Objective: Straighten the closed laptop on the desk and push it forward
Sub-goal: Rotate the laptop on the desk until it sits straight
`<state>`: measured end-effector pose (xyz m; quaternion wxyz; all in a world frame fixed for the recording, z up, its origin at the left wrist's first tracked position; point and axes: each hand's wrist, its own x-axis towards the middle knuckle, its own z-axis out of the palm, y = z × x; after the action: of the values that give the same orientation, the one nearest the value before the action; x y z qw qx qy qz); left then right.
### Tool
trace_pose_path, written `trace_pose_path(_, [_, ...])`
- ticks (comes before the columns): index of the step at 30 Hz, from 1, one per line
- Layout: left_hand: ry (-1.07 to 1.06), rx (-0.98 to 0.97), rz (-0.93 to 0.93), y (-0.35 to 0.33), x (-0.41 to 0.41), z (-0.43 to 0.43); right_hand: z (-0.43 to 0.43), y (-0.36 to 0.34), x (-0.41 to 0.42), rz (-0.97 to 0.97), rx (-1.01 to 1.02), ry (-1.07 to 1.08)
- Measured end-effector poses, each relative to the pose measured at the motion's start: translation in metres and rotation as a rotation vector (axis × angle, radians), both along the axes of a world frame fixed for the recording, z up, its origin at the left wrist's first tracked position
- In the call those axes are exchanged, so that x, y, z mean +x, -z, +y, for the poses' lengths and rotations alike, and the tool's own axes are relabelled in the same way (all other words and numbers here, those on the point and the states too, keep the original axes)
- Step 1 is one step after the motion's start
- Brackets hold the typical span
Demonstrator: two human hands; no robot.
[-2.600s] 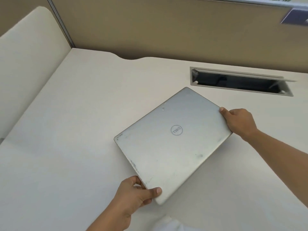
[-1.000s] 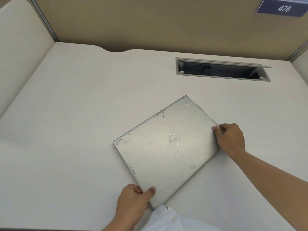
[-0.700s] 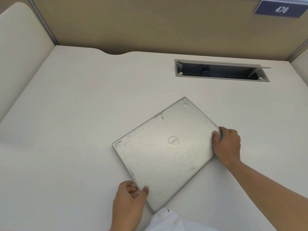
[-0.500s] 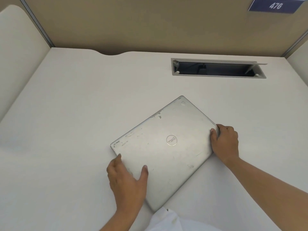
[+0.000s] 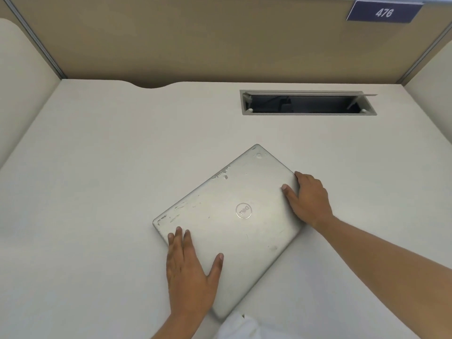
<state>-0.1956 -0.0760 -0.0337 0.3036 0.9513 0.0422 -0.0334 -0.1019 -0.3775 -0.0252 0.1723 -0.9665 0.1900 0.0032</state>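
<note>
A closed silver laptop (image 5: pixel 227 216) with a round logo and scuffed edges lies flat on the white desk (image 5: pixel 97 167), turned at an angle so one corner points to the back. My left hand (image 5: pixel 189 270) lies flat on its near-left part, fingers spread, palm over the left edge. My right hand (image 5: pixel 308 199) rests against the right edge, thumb on the lid and fingers curled beside it.
An open cable slot (image 5: pixel 308 104) is sunk into the desk behind the laptop to the right. Tan partition walls (image 5: pixel 195 37) close the back, with a blue sign reading 476 (image 5: pixel 384 12). White side panels stand left and right. White cloth (image 5: pixel 242 326) shows at the bottom.
My left hand let go of the near corner and moved up to lie flat on the lid. My right hand stayed at the right edge. The laptop remains angled.
</note>
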Motion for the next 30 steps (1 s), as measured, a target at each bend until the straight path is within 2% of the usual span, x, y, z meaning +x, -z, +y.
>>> trace_pose_path(6, [-0.253, -0.156, 0.12, -0.014, -0.001, 0.002, 0.01, -0.003, 0.023, 0.062, -0.044, -0.032])
trace_pose_path(10, [-0.508, -0.521, 0.219, -0.025, -0.003, 0.004, 0.009, -0.007, 0.03, 0.079, -0.051, -0.046])
trace_pose_path(13, [-0.635, -0.711, 0.27, -0.034, -0.001, 0.001, 0.004, -0.011, 0.031, 0.097, -0.01, -0.04])
trace_pose_path(19, [-0.766, -0.918, 0.462, -0.036, 0.026, 0.017, -0.001, -0.013, 0.041, 0.126, 0.131, -0.009])
trace_pose_path(26, [-0.84, -0.881, 0.454, -0.027, 0.04, 0.026, -0.014, -0.019, 0.053, 0.182, 0.346, 0.038])
trace_pose_path(30, [-0.806, -0.841, 0.418, -0.025, 0.045, 0.033, -0.016, -0.018, 0.035, 0.166, 0.457, 0.111])
